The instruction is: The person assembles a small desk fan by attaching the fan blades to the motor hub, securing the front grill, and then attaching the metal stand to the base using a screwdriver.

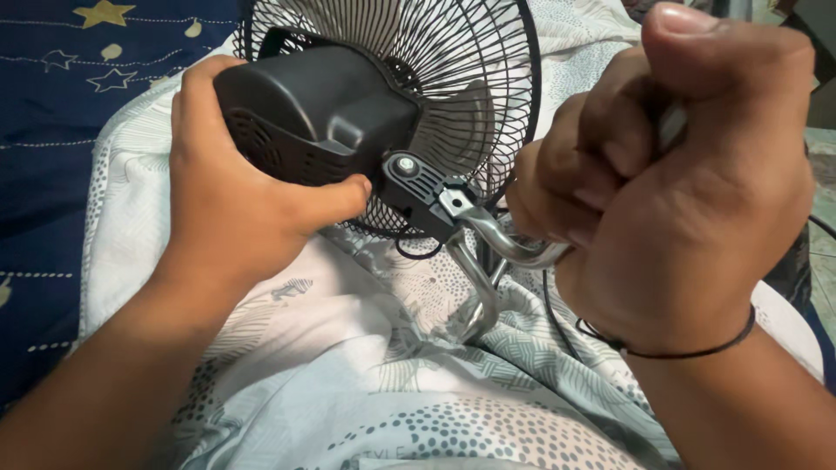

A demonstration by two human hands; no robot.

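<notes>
A black electric fan lies on a patterned bed cover, its motor housing (318,113) toward me and its wire guard (453,52) behind. My left hand (231,191) grips the motor housing from the left, thumb under it. My right hand (688,183) is closed in a fist around the chrome metal stand tube (505,244), which curves out of the black hinge bracket (422,187) below the motor. A second chrome tube (475,287) bends down toward the cover. A thin black band circles my right wrist.
The white and grey patterned cover (348,383) fills the lower view. A dark blue sheet with yellow stars (52,113) lies at the left. A black cord (557,305) runs under my right wrist. A tiled floor edge (823,252) shows at far right.
</notes>
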